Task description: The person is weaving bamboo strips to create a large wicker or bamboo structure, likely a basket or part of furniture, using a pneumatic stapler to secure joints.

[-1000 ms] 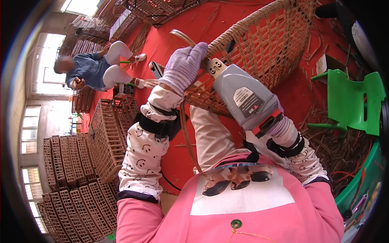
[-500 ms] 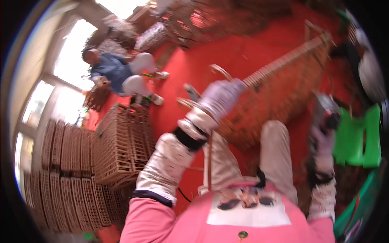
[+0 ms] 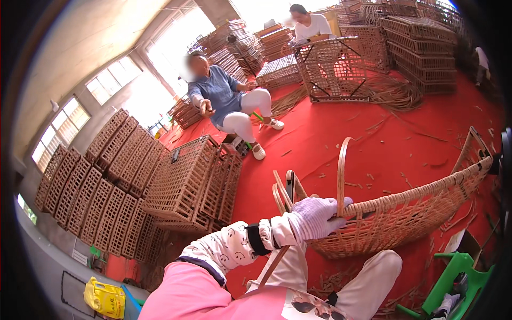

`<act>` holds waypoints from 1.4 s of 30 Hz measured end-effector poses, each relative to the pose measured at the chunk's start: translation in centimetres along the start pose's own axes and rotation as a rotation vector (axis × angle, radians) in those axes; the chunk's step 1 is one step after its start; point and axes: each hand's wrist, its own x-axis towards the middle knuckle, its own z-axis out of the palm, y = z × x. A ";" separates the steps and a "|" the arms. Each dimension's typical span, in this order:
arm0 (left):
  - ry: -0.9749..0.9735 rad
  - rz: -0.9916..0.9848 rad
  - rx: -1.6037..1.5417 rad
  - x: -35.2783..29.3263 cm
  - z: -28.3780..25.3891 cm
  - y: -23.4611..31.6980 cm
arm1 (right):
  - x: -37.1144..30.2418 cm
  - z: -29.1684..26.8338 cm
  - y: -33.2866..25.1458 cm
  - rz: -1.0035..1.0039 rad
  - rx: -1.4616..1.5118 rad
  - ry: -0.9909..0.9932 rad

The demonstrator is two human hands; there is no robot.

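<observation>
My left hand (image 3: 319,217), in a lavender glove, is closed over the wrapped rim of a large woven rattan panel (image 3: 384,229), which stands tilted before my knees. A bent cane loop (image 3: 341,176) rises beside the hand, and more bent cane ends (image 3: 281,192) jut up behind it. At the lower right, my right hand (image 3: 451,303) shows only in part, by a green plastic stool (image 3: 464,266). Next to it is a small dark object (image 3: 461,282), too indistinct to name. Its fingers cannot be made out.
Stacks of woven rattan racks (image 3: 101,197) and a nearer rattan crate (image 3: 178,184) stand at the left. A seated person in blue (image 3: 224,90) and another in white (image 3: 314,26) are farther off. Cane scraps litter the red floor (image 3: 346,120). A yellow bag (image 3: 104,298) is at lower left.
My view has swung up and left, bringing more of the room into sight. My left hand keeps its hold on the rattan panel. The right hand has dropped toward the lower right edge.
</observation>
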 end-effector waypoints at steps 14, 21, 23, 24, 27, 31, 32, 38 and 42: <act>-0.008 0.270 0.164 0.2 -2.2 -3.3 | -10.7 -14.8 -6.7 -0.460 0.298 -0.144; 0.159 0.388 0.160 0.1 -2.9 -8.9 | -16.4 -32.7 -6.8 -0.427 0.279 0.232; 0.058 0.441 0.129 0.0 -2.6 -10.5 | -18.4 -39.1 -2.5 -0.308 0.061 0.268; 0.024 0.463 0.058 -0.4 -2.5 -10.1 | -19.7 -42.8 1.5 -0.101 0.248 0.165; -0.037 0.512 -0.027 -0.3 -1.8 -10.9 | -25.5 -49.9 11.5 0.230 0.579 0.204; -0.041 0.493 -0.023 -0.7 0.0 -9.7 | -29.9 -47.9 18.0 0.494 0.535 -0.131; -0.041 0.517 -0.055 -0.3 0.9 -9.1 | -28.6 -47.9 25.7 0.493 0.318 -0.069; 0.054 0.458 0.124 -1.7 -2.6 -10.1 | -30.9 -40.0 9.8 0.391 -0.272 -0.238; 0.242 0.583 0.460 -1.6 -1.0 -5.7 | -28.4 -39.0 19.7 0.111 -0.356 -0.156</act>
